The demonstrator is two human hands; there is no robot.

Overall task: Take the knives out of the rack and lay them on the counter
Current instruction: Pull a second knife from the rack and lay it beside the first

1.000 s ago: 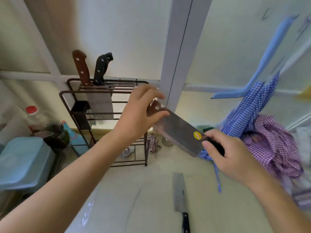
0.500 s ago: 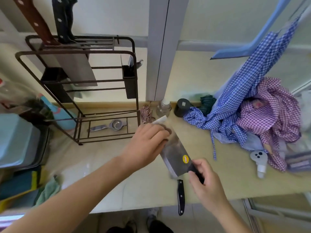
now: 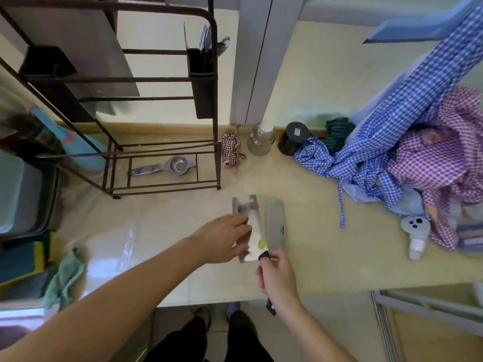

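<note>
Both hands [image 3: 227, 237] [image 3: 278, 279] on cleaver [image 3: 247, 227], right fist around its handle.

A home kitchen: tiled counter [image 3: 326, 246], metal knife rack [image 3: 167, 79], checked cloths [image 3: 407, 142], small jars [image 3: 260, 139].

dark brown rack [image 3: 215, 82], blue gingham cloth [image 3: 407, 111]

Cleaver blade [image 3: 249, 226]: glossy, reflective metal. Rack [image 3: 167, 79]: dark matt metal rod. Table [image 3: 326, 231]: smooth, pale, slightly glossy.
</note>
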